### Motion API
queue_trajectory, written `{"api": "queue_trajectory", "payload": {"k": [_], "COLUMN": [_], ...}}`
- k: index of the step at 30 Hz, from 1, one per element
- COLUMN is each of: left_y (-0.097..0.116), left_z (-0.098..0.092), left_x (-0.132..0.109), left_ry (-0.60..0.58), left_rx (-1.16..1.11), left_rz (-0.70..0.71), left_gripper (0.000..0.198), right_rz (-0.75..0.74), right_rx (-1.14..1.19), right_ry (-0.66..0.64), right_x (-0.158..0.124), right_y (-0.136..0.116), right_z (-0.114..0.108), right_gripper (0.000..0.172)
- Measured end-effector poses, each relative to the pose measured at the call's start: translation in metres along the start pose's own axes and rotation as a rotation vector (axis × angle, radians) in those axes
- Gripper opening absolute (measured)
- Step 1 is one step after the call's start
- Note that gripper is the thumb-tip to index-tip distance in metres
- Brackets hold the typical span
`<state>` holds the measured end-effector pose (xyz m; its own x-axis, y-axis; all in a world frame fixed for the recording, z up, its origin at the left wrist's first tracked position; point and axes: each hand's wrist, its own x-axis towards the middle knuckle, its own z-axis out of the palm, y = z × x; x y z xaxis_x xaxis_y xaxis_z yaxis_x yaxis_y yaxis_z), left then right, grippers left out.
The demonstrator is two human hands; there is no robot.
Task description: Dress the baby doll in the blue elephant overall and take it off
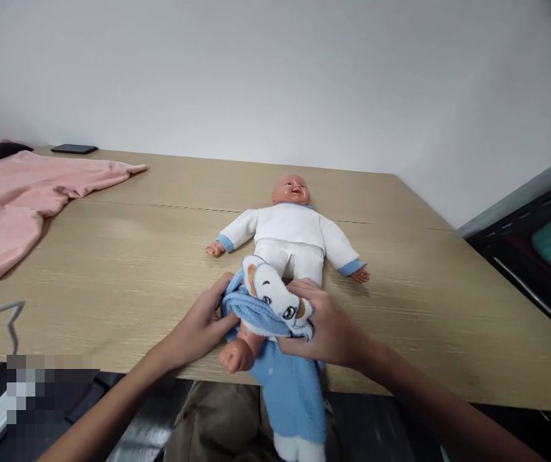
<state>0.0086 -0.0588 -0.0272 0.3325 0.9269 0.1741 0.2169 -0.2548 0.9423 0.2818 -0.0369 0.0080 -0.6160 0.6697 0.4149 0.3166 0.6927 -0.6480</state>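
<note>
A baby doll [289,224] in a white top with blue cuffs lies on its back, head toward the wall and feet toward me. Blue doll trousers [294,391] with a white animal face are bunched around its lower legs. One bare foot [237,355] pokes out of the gathered leg on the left; the other trouser leg hangs over the table's front edge. My left hand [208,321] is closed on the bunched blue cloth beside that foot. My right hand [326,321] grips the trousers at the animal face's right side. The doll's other foot is hidden.
The wooden table [424,308] runs back to a pale wall. Pink cloth [25,199] lies at the left, with a dark phone-like slab [74,149] behind it. A bent pale wire [13,314] shows at the front left. A black container [539,237] with green cloth stands at the right.
</note>
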Motion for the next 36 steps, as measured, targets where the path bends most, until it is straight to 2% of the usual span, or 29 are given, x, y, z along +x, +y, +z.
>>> {"api": "queue_trajectory", "payload": {"k": [2, 5, 8, 10, 12, 15, 20, 22, 24, 25, 27, 29, 31, 34, 36], "left_y": [0.001, 0.003, 0.002, -0.001, -0.005, -0.012, -0.011, -0.003, 0.01, 0.018, 0.036, 0.055, 0.072, 0.083, 0.082], "left_z": [-0.01, -0.022, -0.03, -0.033, -0.035, -0.036, -0.041, -0.043, -0.042, -0.039, -0.031, -0.02, -0.009, 0.002, 0.006], "left_x": [0.012, 0.026, 0.033, 0.035, 0.035, 0.036, 0.039, 0.04, 0.039, 0.039, 0.043, 0.052, 0.066, 0.091, 0.103], "left_ry": [-0.111, -0.302, -0.422, -0.451, -0.423, -0.353, -0.342, -0.368, -0.353, -0.308, -0.176, -0.122, -0.271, -0.605, -0.724], "left_rx": [-0.08, -0.199, -0.281, -0.31, -0.306, -0.262, -0.227, -0.18, -0.073, 0.003, 0.166, 0.266, 0.25, 0.109, 0.0], "left_rz": [-0.024, -0.098, -0.171, -0.196, -0.219, -0.221, -0.192, -0.198, -0.142, -0.089, 0.046, 0.138, 0.132, 0.013, -0.045], "left_gripper": [0.036, 0.045, 0.054, 0.065, 0.068, 0.062, 0.045, 0.037, 0.031, 0.03, 0.039, 0.059, 0.069, 0.042, 0.031], "right_rz": [0.058, 0.158, 0.216, 0.264, 0.326, 0.411, 0.492, 0.473, 0.456, 0.449, 0.435, 0.403, 0.378, 0.408, 0.476], "right_rx": [0.138, 0.294, 0.293, 0.249, 0.217, 0.232, 0.407, 0.544, 0.639, 0.66, 0.671, 0.68, 0.665, 0.507, 0.388], "right_ry": [-0.066, -0.189, -0.222, -0.2, -0.168, -0.159, -0.276, -0.301, -0.248, -0.197, -0.099, -0.05, -0.027, 0.013, -0.015], "right_x": [0.008, 0.017, 0.018, 0.013, 0.005, -0.011, -0.034, -0.04, -0.042, -0.042, -0.04, -0.036, -0.031, -0.026, -0.028], "right_y": [0.005, 0.01, 0.007, 0.003, -0.003, -0.008, 0.002, 0.006, 0.009, 0.009, 0.008, 0.006, 0.001, -0.007, -0.011], "right_z": [-0.008, -0.02, -0.027, -0.029, -0.033, -0.044, -0.061, -0.061, -0.055, -0.051, -0.041, -0.033, -0.029, -0.036, -0.046], "right_gripper": [0.032, 0.055, 0.045, 0.035, 0.033, 0.042, 0.04, 0.046, 0.054, 0.054, 0.047, 0.039, 0.037, 0.034, 0.034]}}
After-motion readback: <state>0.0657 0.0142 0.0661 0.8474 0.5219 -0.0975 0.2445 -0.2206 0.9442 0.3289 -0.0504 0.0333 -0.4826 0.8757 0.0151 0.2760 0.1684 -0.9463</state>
